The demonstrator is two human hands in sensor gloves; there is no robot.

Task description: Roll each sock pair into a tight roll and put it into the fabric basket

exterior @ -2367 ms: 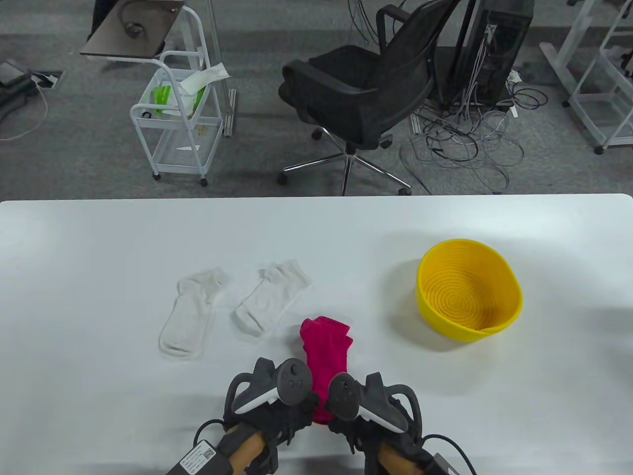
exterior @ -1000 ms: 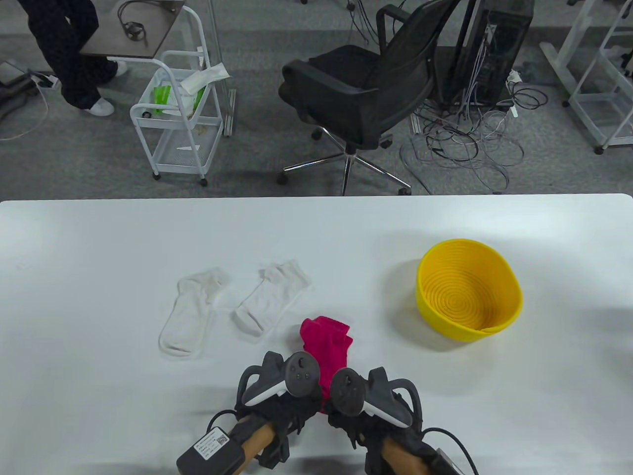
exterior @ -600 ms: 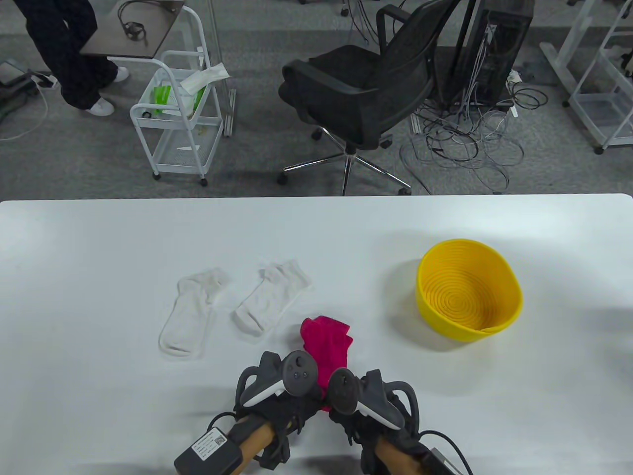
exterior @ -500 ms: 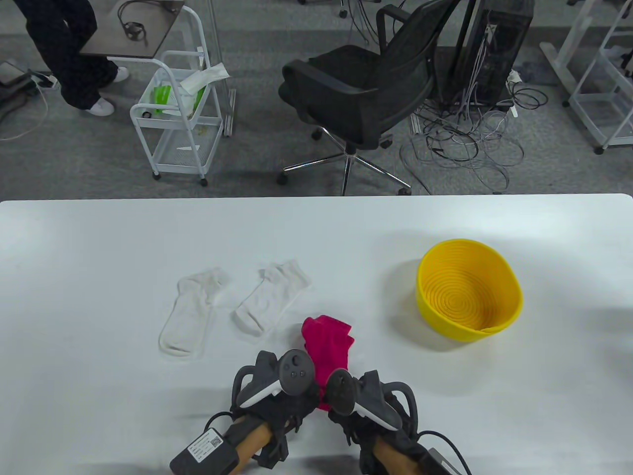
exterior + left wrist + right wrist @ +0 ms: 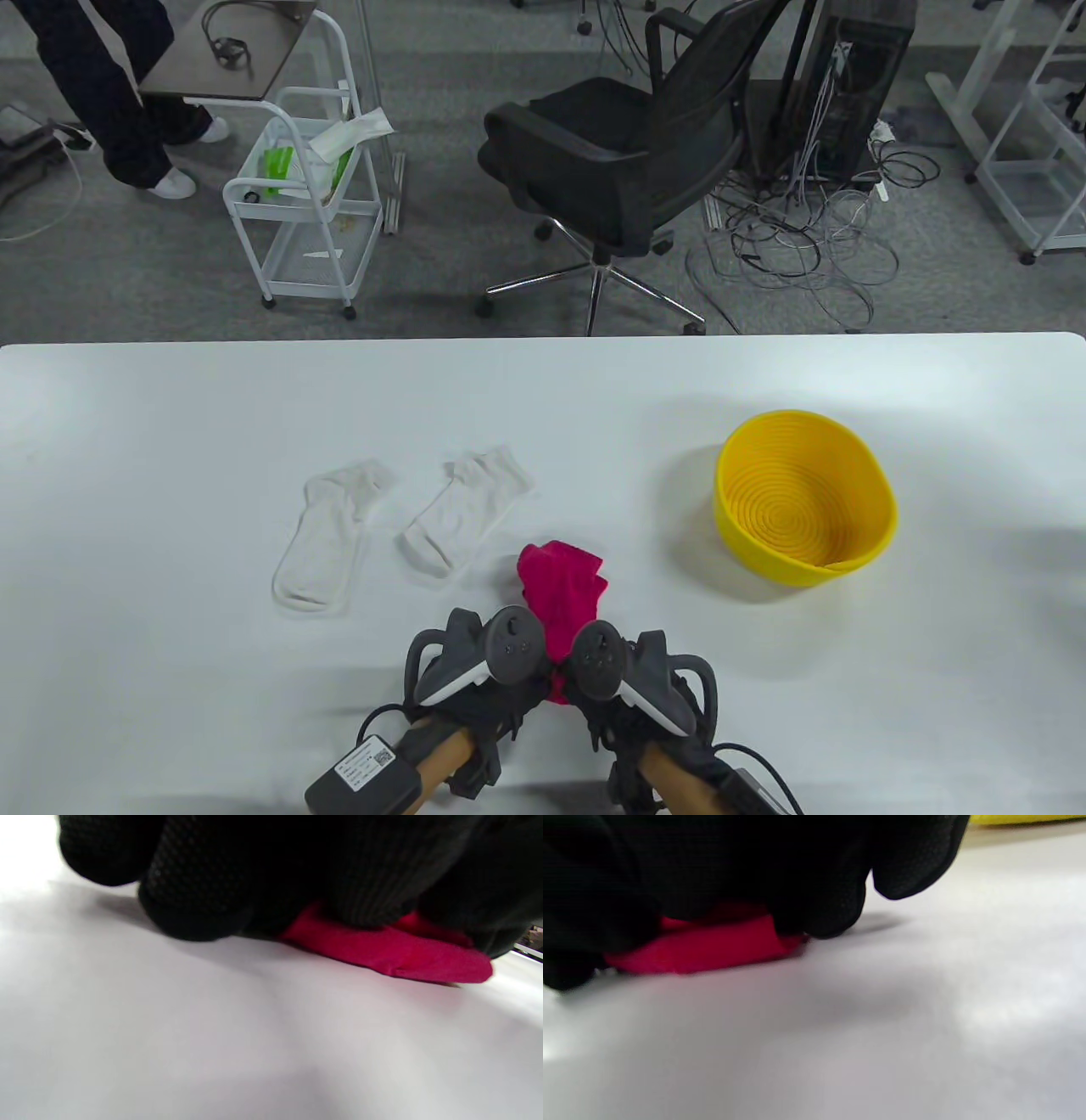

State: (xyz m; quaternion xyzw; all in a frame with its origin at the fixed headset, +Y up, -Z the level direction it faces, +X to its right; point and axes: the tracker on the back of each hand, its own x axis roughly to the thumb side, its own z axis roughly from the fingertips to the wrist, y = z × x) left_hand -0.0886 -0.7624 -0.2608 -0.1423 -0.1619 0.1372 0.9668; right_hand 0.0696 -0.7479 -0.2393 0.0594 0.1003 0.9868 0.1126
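Note:
A pink sock pair [image 5: 562,590] lies lengthwise near the table's front edge, its near end rolled up under both hands. My left hand [image 5: 507,679] and right hand [image 5: 599,681] sit side by side on that near end. In the left wrist view the gloved fingers [image 5: 199,899] curl down over the pink sock pair [image 5: 390,952]. The right wrist view shows the same, with fingers [image 5: 814,899] curled over the pink sock pair [image 5: 712,946]. Two white socks [image 5: 327,535] [image 5: 465,508] lie flat to the left. The yellow basket [image 5: 747,543] stands empty at the right.
Beyond the table's far edge stand a black office chair [image 5: 611,161], a white wire cart [image 5: 301,204] and a tangle of cables [image 5: 797,246]. A person's legs [image 5: 102,93] are at the back left.
Both hands have crept a little forward along the pink sock pair and drawn closer together, so less of it shows. A person has walked in at the back left.

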